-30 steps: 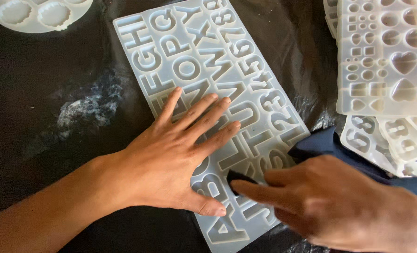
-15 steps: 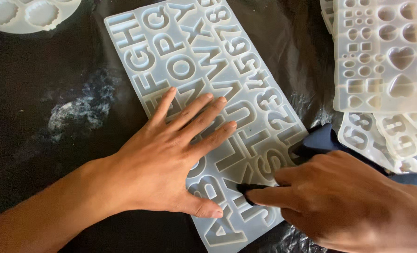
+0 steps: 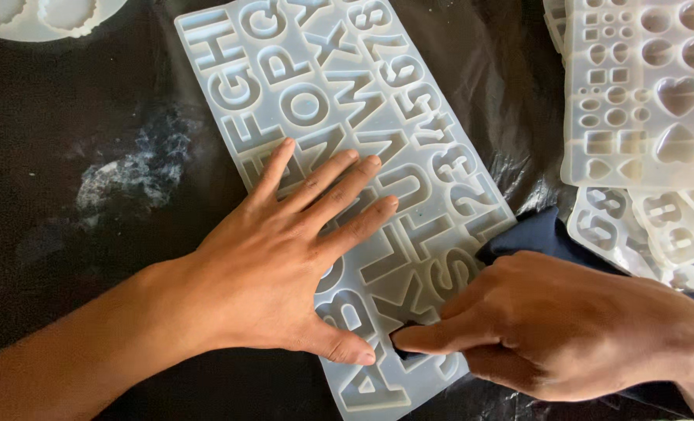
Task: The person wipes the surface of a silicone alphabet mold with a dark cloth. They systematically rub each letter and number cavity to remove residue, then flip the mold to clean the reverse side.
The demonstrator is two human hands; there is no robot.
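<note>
A translucent white silicone mold [image 3: 347, 101] with letter and number cavities lies slanted on a black surface. My left hand [image 3: 284, 265] rests flat on its lower middle, fingers spread and pointing up right, pressing it down. My right hand [image 3: 549, 327] is at the mold's lower right edge, fingers closed on a dark blue cloth [image 3: 534, 234]. A fold of the cloth sits under my forefinger tip, pressed into a letter cavity near my left thumb.
A stack of similar translucent molds [image 3: 643, 101] with hearts, circles and small shapes lies at the right. A round white mold [image 3: 43, 19] shows at the top left corner. White powdery smears [image 3: 136, 168] mark the black sheet left of the letter mold.
My right hand with the cloth has slid a little along the mold's lower letters. My left hand has stayed flat on the mold.
</note>
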